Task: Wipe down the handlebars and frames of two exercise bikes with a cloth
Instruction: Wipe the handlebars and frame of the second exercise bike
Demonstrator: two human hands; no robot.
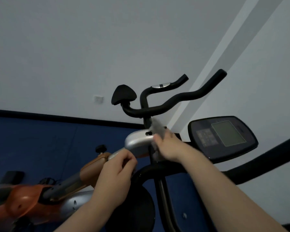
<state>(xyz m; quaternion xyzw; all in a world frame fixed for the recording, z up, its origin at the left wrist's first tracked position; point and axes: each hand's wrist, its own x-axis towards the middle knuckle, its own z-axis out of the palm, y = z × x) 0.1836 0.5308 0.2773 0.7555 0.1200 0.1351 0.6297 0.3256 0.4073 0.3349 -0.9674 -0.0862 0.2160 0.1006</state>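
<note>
In my right hand [168, 146], mid-frame, the grey cloth [157, 128] is bunched and blurred against the stem below the black handlebars [167, 101] of the orange-framed bike [89, 171], whose frame slants to the lower left. The second bike's dark handlebar [251, 164] and console [223, 138] sit at right.

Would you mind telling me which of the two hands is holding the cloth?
The right hand holds the grey cloth against the bike's upright post; the left hand has no cloth and grips the silver bar.
</note>
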